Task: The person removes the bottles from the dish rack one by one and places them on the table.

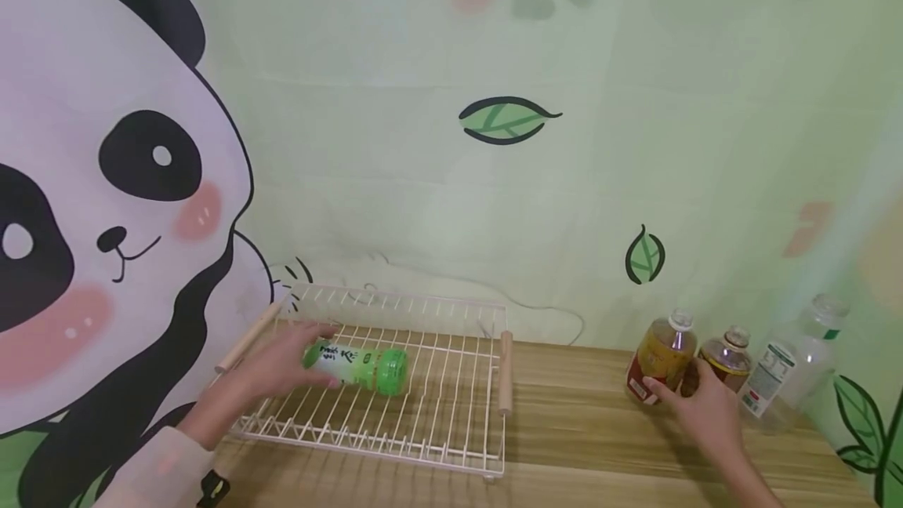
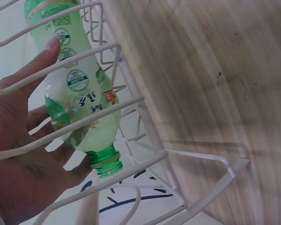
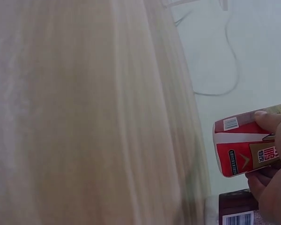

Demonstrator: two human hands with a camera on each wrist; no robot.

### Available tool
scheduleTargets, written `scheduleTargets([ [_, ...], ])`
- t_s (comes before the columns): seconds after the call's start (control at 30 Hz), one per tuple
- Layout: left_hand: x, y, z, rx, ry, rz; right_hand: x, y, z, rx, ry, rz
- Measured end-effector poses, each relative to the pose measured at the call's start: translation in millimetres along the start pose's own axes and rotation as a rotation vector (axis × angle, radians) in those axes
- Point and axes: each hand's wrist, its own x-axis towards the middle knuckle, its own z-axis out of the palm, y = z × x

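My left hand [image 1: 282, 364] grips a green plastic bottle [image 1: 358, 367] lying on its side in a white wire rack [image 1: 505, 313] with wooden handles. In the left wrist view, the thumb lies along the front of this bottle [image 2: 77, 79] and the fingers curl behind it. Its neck has no cap there. Over at the right, my right hand [image 1: 708, 418] holds a bottle with a red and yellow label [image 1: 661, 355] between thumb and fingers. In the right wrist view, that bottle's red base [image 3: 241, 145] faces the camera. A dark bottle [image 1: 730, 355] stands close beside that hand, partly hidden by it.
A clear bottle with a white label [image 1: 790, 371] stands at the far right. The wooden table [image 1: 564, 429] runs under everything. Behind it hangs a green cloth backdrop [image 1: 395, 179] with a printed panda [image 1: 106, 241]. Along its base runs a thin cord [image 3: 237, 70].
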Motion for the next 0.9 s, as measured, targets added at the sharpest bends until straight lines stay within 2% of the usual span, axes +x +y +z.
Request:
scheduleTargets([
  [0.23,-0.4,-6.2,5.4,0.015,-0.009,0.002,-2.0,2.0,3.8,0.005,-0.072,0.037],
  [0.73,-2.2,-6.4,6.9,0.042,-0.034,-0.024,-6.0,6.3,9.3,0.018,-0.057,0.030],
  [0.9,-3.2,-5.6,6.9,0.052,-0.035,-0.028,-4.4,6.2,9.6,0.004,-0.096,0.047],
])
